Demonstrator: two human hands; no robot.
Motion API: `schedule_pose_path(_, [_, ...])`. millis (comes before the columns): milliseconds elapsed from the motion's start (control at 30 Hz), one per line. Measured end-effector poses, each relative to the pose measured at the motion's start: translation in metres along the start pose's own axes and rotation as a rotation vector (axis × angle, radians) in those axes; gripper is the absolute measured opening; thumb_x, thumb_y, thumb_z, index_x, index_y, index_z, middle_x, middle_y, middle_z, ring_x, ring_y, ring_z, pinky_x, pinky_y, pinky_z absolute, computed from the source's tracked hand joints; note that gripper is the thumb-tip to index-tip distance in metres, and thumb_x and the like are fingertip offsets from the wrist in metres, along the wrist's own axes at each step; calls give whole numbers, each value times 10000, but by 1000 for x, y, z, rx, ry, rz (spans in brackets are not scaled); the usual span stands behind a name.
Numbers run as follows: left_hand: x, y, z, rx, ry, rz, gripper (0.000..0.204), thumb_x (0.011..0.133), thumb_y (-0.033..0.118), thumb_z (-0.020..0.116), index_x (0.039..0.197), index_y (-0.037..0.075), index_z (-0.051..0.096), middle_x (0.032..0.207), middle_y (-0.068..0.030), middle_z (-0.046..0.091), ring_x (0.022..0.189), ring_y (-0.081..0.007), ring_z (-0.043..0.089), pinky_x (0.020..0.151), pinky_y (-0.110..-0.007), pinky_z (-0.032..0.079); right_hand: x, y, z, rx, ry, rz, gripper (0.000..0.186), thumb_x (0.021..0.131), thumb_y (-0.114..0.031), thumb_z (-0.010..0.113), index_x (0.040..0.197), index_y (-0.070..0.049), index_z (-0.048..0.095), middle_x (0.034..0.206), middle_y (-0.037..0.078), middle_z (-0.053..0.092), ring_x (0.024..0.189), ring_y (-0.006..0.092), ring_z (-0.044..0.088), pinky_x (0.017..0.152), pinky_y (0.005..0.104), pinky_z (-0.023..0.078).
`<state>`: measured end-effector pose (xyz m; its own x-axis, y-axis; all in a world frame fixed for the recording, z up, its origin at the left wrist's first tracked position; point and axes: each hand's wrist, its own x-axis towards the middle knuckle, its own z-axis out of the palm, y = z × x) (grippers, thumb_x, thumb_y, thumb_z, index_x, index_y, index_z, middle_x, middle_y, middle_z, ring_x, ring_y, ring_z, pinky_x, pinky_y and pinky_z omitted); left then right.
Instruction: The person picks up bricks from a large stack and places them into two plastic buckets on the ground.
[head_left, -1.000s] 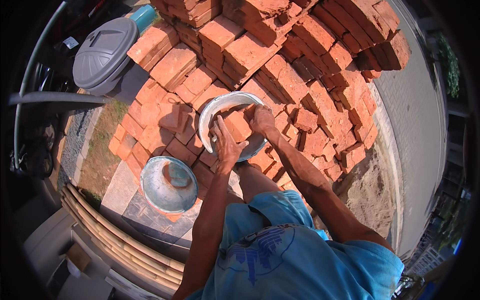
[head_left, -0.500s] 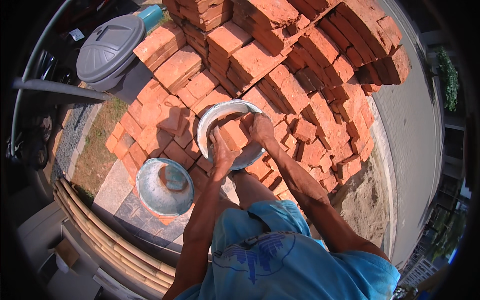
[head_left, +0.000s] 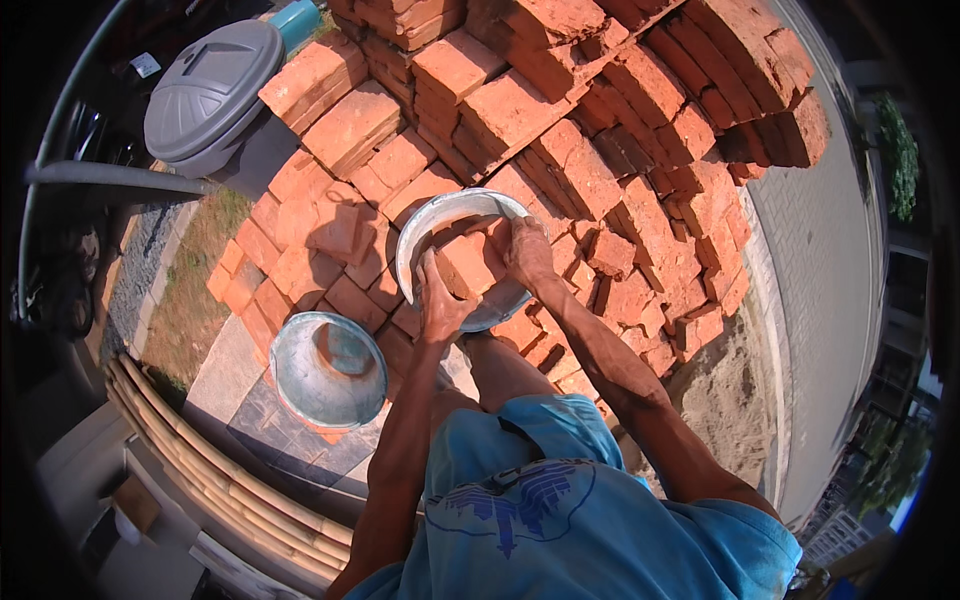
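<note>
A round metal basin (head_left: 410, 238) holding red bricks (head_left: 470, 261) is in front of my legs, over the brick pile. My left hand (head_left: 439, 298) is closed on the near-left side of the square brick inside it, fingers reaching into the basin. My right hand (head_left: 530, 250) is closed at the basin's right side, on the rim or the brick beside it; its fingertips are partly hidden. A second, dented metal basin (head_left: 300, 370) sits lower left on some bricks.
Stacked bricks (head_left: 540, 90) spread across the top and right. A lidded grey bin (head_left: 210, 85) and a metal pipe (head_left: 110, 172) stand upper left. Bamboo poles (head_left: 220, 465) lie lower left. Sand (head_left: 730, 400) and a paved road (head_left: 820, 300) are on the right.
My left fingers have slid down from atop the brick to its side. The basin and both hands otherwise stay nearly in place; the view has shifted slightly.
</note>
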<state>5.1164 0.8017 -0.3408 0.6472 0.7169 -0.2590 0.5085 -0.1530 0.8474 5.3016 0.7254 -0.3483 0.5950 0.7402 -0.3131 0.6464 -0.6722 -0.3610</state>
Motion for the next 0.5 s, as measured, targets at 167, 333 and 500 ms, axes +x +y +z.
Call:
schedule_pose_path(167, [-6,-16,1,-55,62,13,1163,564,163,866,1464,-43,157,1393,-277,336,1281,-418,394,1071,-486,363,6,1,-8,326,-225,201,543,770,-107,687,1196,35,381,1059,278,605,1002,429,606,858,475,510])
schedule_pose_path(333, [-7,-32,0,-172,49,40,1178,570,171,864,1470,-56,139,1414,-269,337,1313,-375,383,1082,-449,357,6,-7,1,36,-88,41,488,776,-111,675,1154,10,391,979,279,632,945,434,626,811,493,513])
schedule_pose_path(500, [-6,-54,7,-223,29,100,1196,576,224,863,1475,-53,125,1437,-290,294,1331,-420,343,1089,-483,336,16,-2,4,53,-82,10,537,744,-135,733,1156,9,420,905,272,642,854,451,637,771,504,515])
